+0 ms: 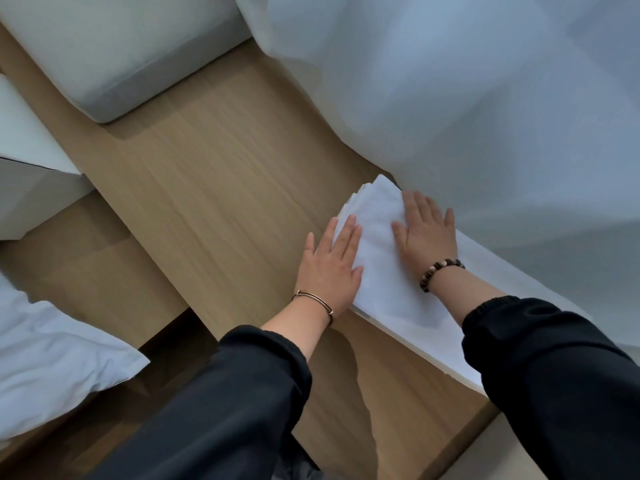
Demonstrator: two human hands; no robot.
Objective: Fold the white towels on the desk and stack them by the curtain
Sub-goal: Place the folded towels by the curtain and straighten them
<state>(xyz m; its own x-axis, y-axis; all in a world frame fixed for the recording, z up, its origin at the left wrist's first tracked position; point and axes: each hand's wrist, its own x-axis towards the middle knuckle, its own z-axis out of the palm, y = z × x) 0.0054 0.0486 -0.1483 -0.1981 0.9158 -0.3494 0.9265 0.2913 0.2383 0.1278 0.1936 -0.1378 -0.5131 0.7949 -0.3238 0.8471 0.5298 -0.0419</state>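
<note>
A stack of folded white towels (377, 258) lies on the wooden desk (221, 188), right against the white curtain (467, 98). My left hand (330, 268) lies flat with straight fingers on the stack's left edge. My right hand (427, 230) presses flat on the stack's right side, next to the curtain. Several layered edges show at the stack's far corner. The near end of the towels runs under my right sleeve.
A white cushion (114, 50) rests on the desk's far end. A white box-like unit (31, 174) stands at the left. A white pillow (52, 358) lies at the lower left beside the desk. Bare wood spreads left of the towels.
</note>
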